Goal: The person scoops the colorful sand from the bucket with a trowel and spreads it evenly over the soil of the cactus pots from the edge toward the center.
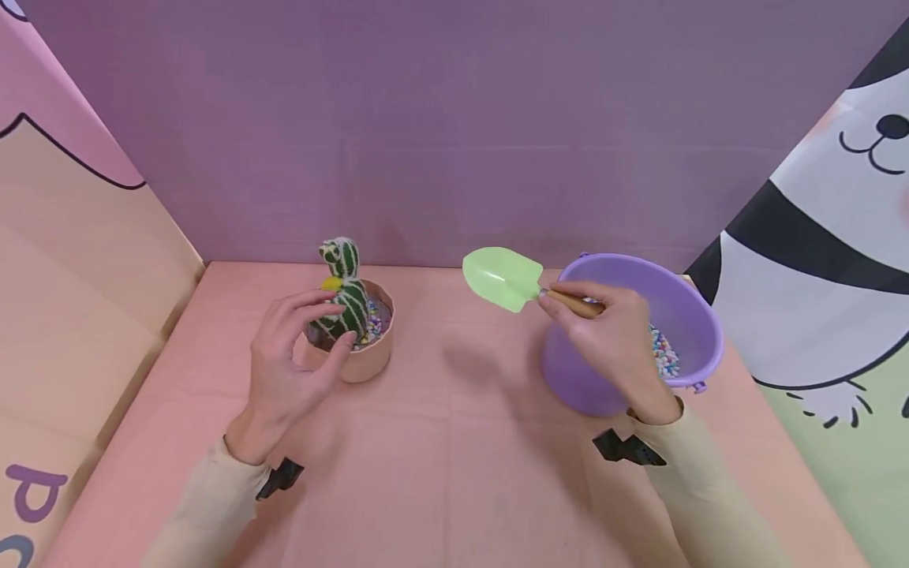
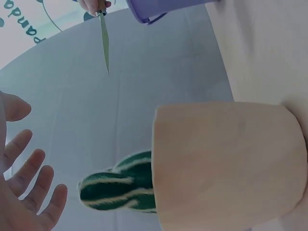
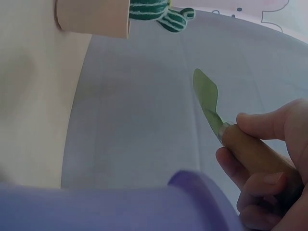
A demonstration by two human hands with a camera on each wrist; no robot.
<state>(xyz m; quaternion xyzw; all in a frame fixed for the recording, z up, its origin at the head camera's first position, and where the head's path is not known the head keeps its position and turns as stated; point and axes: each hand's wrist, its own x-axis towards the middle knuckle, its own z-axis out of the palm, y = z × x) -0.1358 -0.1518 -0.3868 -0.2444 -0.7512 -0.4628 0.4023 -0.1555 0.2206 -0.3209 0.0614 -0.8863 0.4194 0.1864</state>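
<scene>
My right hand grips the wooden handle of a small trowel with a light green blade. It holds the trowel level above the left rim of a purple bucket, blade pointing left; the blade looks bare. Small multicoloured beads lie inside the bucket. On the left, a striped green toy cactus with a yellow flower leans in a peach pot, beads around its base. My left hand, loosely curved, hovers beside the cactus; in the left wrist view its fingers are apart from it.
Both containers stand on a pink-covered table. A purple backdrop rises behind it. Printed panels stand at both sides, the right one with a panda. Dark wrist devices sit at both sleeves.
</scene>
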